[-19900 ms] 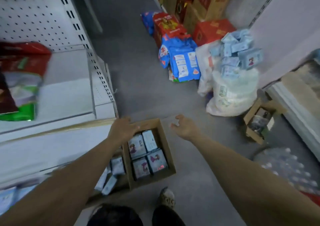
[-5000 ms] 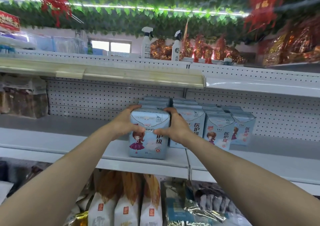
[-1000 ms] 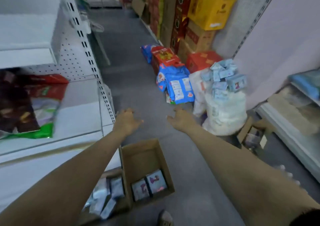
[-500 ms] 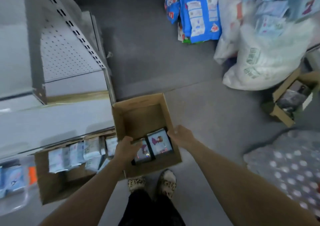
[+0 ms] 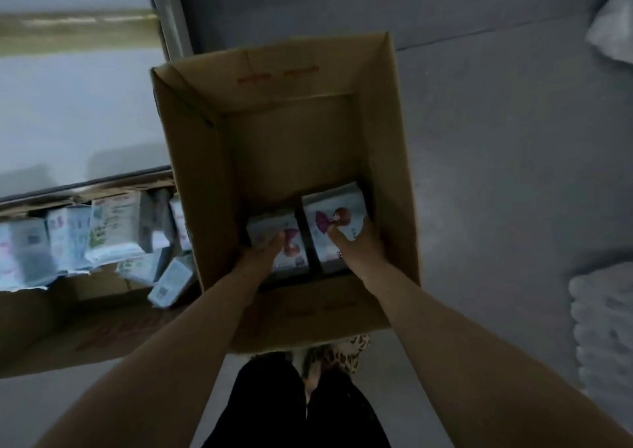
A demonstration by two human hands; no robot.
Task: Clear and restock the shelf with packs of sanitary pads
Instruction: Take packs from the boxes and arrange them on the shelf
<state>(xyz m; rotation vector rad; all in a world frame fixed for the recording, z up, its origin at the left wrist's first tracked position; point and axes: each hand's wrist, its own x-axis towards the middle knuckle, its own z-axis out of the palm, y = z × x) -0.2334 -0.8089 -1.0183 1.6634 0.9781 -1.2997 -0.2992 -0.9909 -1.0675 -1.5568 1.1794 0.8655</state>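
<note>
Pretty sure this cardboard box (image 5: 198,159) is almost emptied, with only two packs at its near end, left hand (image 5: 260,257) curled round the left pack (image 5: 291,240), right hand (image 5: 361,247) gripping the right pack (image 5: 337,207), neither lifted out or shelved yet.

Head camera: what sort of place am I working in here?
Probably a shop aisle: white retail shelving with a price strip at left, an open cardboard box on the floor holding packs of sanitary pads, and a second carton of packs beside it.
</note>
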